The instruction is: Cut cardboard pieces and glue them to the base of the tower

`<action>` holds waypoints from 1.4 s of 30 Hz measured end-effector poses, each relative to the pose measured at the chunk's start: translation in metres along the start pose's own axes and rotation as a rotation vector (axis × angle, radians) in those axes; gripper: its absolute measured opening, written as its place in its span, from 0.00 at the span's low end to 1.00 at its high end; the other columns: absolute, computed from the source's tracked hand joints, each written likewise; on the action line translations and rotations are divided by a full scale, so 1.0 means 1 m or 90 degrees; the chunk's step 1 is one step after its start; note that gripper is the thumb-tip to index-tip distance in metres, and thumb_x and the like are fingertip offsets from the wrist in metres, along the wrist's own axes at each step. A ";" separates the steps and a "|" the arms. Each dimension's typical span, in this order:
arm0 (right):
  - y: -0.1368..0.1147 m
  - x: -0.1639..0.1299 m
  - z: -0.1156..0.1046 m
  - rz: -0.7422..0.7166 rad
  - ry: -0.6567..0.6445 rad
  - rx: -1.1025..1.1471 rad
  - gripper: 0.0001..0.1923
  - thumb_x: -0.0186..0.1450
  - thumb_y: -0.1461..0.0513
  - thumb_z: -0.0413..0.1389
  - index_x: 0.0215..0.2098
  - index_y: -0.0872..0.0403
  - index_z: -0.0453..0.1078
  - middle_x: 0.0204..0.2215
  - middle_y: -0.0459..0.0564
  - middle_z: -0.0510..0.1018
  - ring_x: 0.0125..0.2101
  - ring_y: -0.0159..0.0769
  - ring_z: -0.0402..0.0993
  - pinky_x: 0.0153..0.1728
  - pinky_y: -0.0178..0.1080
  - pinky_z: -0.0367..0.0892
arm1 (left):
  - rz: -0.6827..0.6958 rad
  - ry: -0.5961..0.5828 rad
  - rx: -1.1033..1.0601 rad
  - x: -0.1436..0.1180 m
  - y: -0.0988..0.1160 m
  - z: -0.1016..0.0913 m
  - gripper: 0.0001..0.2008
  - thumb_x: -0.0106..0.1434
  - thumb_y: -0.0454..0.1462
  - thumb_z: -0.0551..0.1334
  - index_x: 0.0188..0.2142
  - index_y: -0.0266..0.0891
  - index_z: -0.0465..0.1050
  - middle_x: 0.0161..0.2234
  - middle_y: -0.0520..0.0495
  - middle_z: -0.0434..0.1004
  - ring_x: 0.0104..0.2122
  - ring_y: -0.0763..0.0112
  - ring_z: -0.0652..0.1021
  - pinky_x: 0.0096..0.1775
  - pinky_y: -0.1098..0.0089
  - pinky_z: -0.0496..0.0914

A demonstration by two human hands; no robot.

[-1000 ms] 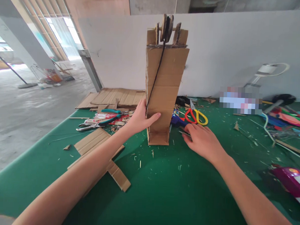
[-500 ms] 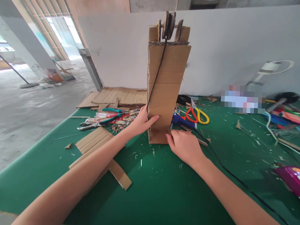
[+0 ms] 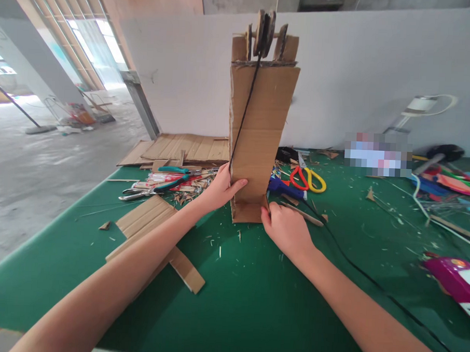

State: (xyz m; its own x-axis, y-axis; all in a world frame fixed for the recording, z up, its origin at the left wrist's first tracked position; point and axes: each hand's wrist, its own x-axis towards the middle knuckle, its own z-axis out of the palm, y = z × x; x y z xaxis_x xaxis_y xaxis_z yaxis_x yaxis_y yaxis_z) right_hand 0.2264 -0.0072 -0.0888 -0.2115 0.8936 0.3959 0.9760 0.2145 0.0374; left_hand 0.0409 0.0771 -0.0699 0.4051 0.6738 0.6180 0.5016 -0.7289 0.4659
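Observation:
A tall cardboard tower [image 3: 263, 115] stands upright on the green table [image 3: 253, 301]. At its top, a cardboard pulley [image 3: 263, 34] sits on a stick between two upright tabs. From the pulley a black cord [image 3: 246, 109] runs down the front to the left edge. My left hand [image 3: 222, 188] grips that edge low down, thumb across the front face and the other fingers hidden behind. On the opposite side, my right hand [image 3: 289, 227] is closed on the lower right corner of the base, its fingertips partly hidden.
Behind the right hand lie a blue glue gun [image 3: 287, 188] and red-yellow scissors [image 3: 308, 178]. Pliers [image 3: 172, 177], sticks and cardboard pieces [image 3: 147, 216] are on the left. At right are a purple object [image 3: 450, 281] and a white lamp [image 3: 421, 105]. A black cable [image 3: 363, 267] crosses the right side.
The view has shifted slightly. Both hands keep their hold on the cardboard tower, which stays in the same place on the table.

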 end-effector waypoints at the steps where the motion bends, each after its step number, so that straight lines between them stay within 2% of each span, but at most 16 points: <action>1: -0.001 0.000 0.000 0.003 0.000 -0.004 0.16 0.67 0.61 0.44 0.29 0.58 0.69 0.22 0.54 0.78 0.22 0.41 0.76 0.18 0.36 0.50 | -0.004 -0.002 0.005 0.000 0.000 0.000 0.20 0.65 0.43 0.53 0.54 0.37 0.60 0.52 0.39 0.66 0.53 0.57 0.65 0.57 0.55 0.58; 16: 0.001 0.004 -0.001 -0.001 -0.025 -0.010 0.15 0.68 0.61 0.44 0.31 0.59 0.70 0.24 0.55 0.78 0.25 0.42 0.76 0.20 0.37 0.54 | -0.026 -0.005 0.078 -0.002 0.005 -0.002 0.20 0.65 0.43 0.52 0.53 0.35 0.61 0.51 0.38 0.67 0.52 0.56 0.65 0.54 0.54 0.60; 21: 0.007 0.004 0.000 0.012 -0.012 0.012 0.16 0.68 0.59 0.44 0.31 0.58 0.70 0.26 0.54 0.78 0.27 0.42 0.76 0.22 0.38 0.56 | -0.049 0.021 0.046 0.001 0.006 -0.012 0.24 0.60 0.47 0.59 0.51 0.37 0.61 0.46 0.39 0.70 0.46 0.56 0.71 0.46 0.55 0.67; 24: 0.012 0.004 0.000 0.021 -0.003 0.042 0.17 0.68 0.55 0.45 0.31 0.57 0.69 0.28 0.54 0.77 0.31 0.45 0.76 0.24 0.39 0.58 | -0.064 0.021 0.019 0.002 0.009 -0.020 0.26 0.56 0.49 0.62 0.50 0.38 0.61 0.44 0.41 0.72 0.44 0.59 0.73 0.45 0.58 0.68; 27: 0.018 0.004 0.000 0.033 0.020 0.112 0.16 0.66 0.53 0.47 0.34 0.56 0.68 0.31 0.53 0.77 0.34 0.45 0.74 0.27 0.39 0.61 | -0.066 0.010 0.004 0.003 0.012 -0.025 0.28 0.55 0.49 0.63 0.50 0.38 0.60 0.41 0.43 0.73 0.41 0.63 0.74 0.43 0.61 0.69; 30: 0.023 0.005 0.001 0.041 0.036 0.203 0.13 0.66 0.56 0.47 0.39 0.55 0.68 0.34 0.51 0.77 0.35 0.42 0.73 0.30 0.39 0.62 | -0.050 0.000 -0.002 0.004 0.016 -0.027 0.28 0.55 0.49 0.63 0.49 0.39 0.59 0.36 0.46 0.72 0.36 0.66 0.74 0.36 0.66 0.69; 32: 0.025 0.006 0.002 0.041 0.038 0.238 0.11 0.66 0.58 0.47 0.39 0.54 0.69 0.34 0.51 0.77 0.34 0.41 0.73 0.32 0.39 0.63 | -0.036 0.000 0.010 0.003 0.017 -0.028 0.27 0.54 0.50 0.64 0.47 0.38 0.59 0.33 0.48 0.71 0.32 0.68 0.73 0.32 0.67 0.67; 36: 0.027 0.009 0.006 0.046 0.023 0.262 0.10 0.65 0.60 0.47 0.37 0.55 0.69 0.31 0.50 0.75 0.32 0.40 0.72 0.31 0.39 0.62 | 0.005 0.007 -0.012 0.002 0.010 -0.028 0.29 0.52 0.52 0.64 0.46 0.39 0.58 0.31 0.50 0.68 0.30 0.69 0.72 0.31 0.67 0.66; 39: 0.029 0.010 0.008 0.043 0.030 0.279 0.10 0.65 0.60 0.48 0.37 0.55 0.69 0.30 0.50 0.75 0.32 0.40 0.71 0.31 0.39 0.62 | 0.005 0.089 -0.120 0.004 0.002 -0.025 0.27 0.58 0.56 0.56 0.47 0.39 0.57 0.33 0.48 0.68 0.32 0.69 0.71 0.33 0.66 0.67; 42: 0.031 0.011 0.010 0.036 0.037 0.302 0.10 0.65 0.60 0.48 0.35 0.55 0.70 0.29 0.50 0.75 0.31 0.39 0.71 0.31 0.39 0.62 | -0.106 0.209 -0.197 0.008 -0.003 -0.017 0.26 0.62 0.57 0.48 0.47 0.39 0.58 0.34 0.46 0.70 0.34 0.68 0.72 0.38 0.63 0.68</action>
State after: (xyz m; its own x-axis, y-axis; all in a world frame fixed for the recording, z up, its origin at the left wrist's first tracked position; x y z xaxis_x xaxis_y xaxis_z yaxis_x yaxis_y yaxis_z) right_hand 0.2542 0.0130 -0.0925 -0.1430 0.8881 0.4367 0.8518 0.3352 -0.4027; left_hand 0.0295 0.0827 -0.0561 0.0507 0.7468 0.6631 0.2683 -0.6497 0.7113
